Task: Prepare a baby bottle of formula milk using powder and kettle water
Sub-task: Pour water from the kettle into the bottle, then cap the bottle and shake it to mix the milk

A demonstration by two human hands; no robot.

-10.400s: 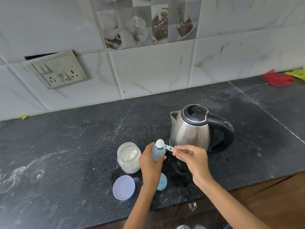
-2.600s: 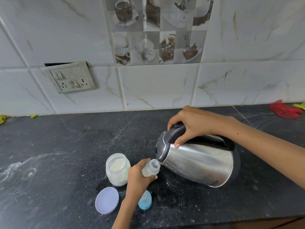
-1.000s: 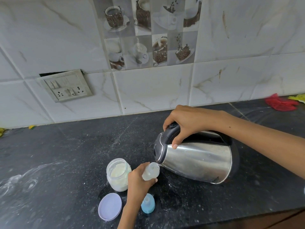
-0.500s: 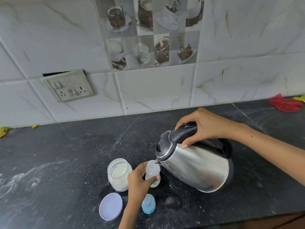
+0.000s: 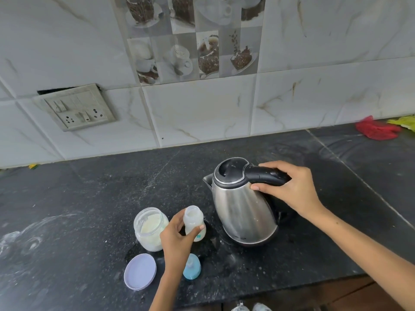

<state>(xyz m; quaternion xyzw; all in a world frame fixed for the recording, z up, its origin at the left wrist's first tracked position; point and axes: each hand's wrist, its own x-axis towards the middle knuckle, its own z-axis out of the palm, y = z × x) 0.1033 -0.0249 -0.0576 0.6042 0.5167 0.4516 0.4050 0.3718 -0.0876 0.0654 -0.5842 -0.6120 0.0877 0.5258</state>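
Teat cap (image 5: 191,266) lay on counter (image 5: 67,221) just nearer than left hand (image 5: 177,237), which gripped open, milky-filled bottle (image 5: 193,222). Beyond, right hand (image 5: 289,187) clasped upright kettle (image 5: 241,205) handle. Judged: water step ending; next, release kettle, fit cap.

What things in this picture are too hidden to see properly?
Head view only:
- Water left inside the kettle: its steel wall and closed lid hide it.
- Lower part of the baby bottle: the left hand wraps round it.
- Part of the kettle handle: under the right hand.
- Print on the bottle: too small to read.
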